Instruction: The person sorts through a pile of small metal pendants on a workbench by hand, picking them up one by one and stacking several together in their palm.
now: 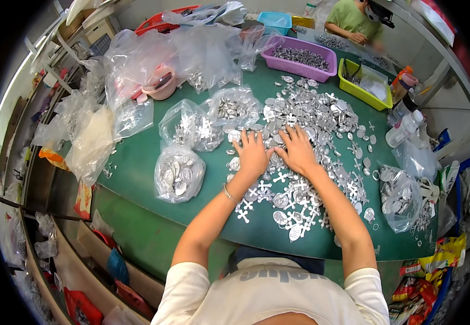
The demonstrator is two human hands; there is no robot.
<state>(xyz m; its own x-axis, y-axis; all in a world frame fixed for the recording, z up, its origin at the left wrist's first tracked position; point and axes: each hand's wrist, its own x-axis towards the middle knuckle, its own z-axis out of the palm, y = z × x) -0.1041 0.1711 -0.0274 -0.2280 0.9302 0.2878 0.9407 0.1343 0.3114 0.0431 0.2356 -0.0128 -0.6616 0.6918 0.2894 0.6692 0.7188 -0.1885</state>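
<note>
A wide heap of silver medals and small crosses point(322, 108) spreads over the green table point(137, 162). Both my hands lie on this heap side by side, thumbs close together. My left hand point(253, 157) rests on its left part with fingers spread. Slightly to the right, my right hand point(298, 150) also lies flat, fingers apart. Loose crosses point(300, 189) and oval medals point(294, 233) are scattered between my forearms. Left of my left hand stand clear bags of metal pieces: one of large oval medals point(179, 173), one of crosses point(194, 127), one of small medals point(235, 106).
A purple basket point(300, 57) of metal parts and a yellow-green basket point(365, 89) stand at the back. Empty-looking plastic bags point(202, 46) pile up back left beside a pink bowl point(160, 84). Right sit bottles point(404, 129) and a filled bag point(400, 197). Another person point(354, 24) works across.
</note>
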